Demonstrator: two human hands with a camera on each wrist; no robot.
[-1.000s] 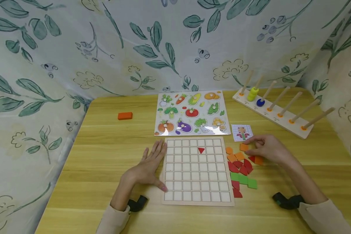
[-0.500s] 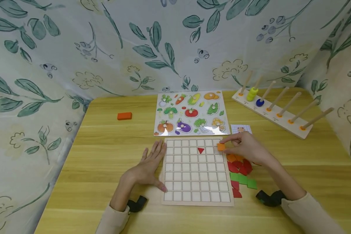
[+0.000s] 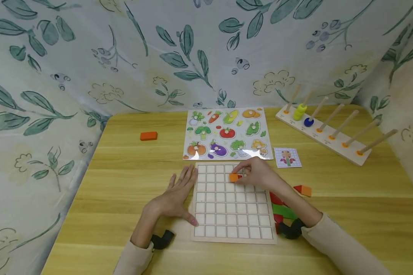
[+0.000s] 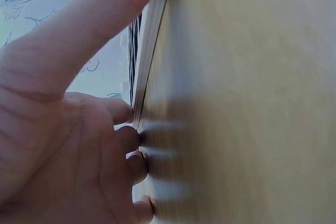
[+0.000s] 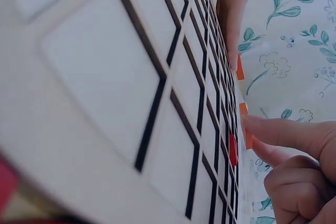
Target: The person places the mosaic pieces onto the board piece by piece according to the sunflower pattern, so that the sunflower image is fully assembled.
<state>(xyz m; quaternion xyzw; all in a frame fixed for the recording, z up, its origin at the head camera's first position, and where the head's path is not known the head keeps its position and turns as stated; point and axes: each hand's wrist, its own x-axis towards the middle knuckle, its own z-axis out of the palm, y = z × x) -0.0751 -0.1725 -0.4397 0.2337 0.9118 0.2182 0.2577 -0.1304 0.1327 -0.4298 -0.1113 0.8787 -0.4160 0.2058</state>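
Head view: right hand (image 3: 258, 176) reaches over the far part of the grid board (image 3: 232, 233), fingertips pinching an orange square tile (image 3: 233, 177) just above the second row from the far edge. Tile sits directly left of the red triangle tile (image 3: 239, 176) already seated there, touching or nearly so; cannot tell if the orange one is down in its cell. Open cells run left and toward the near edge. Left hand (image 3: 173, 198) lies flat, fingers straight, holding nothing, against the board's left edge, thumb at the near-left corner. Spare pieces (image 3: 280, 210) lie off the board's right edge, partly under the right forearm; pattern card (image 3: 287, 157) beyond them. Vegetable puzzle (image 3: 227, 133) borders the board's far edge

Left wrist view: palm and fingers (image 4: 126, 145) press the tabletop (image 4: 252, 98) at the board's edge, blurred

Right wrist view: fingertips (image 5: 273, 132) clamp the orange tile's (image 5: 248, 139) thin edge just past the red triangle (image 5: 233, 149), low over the board
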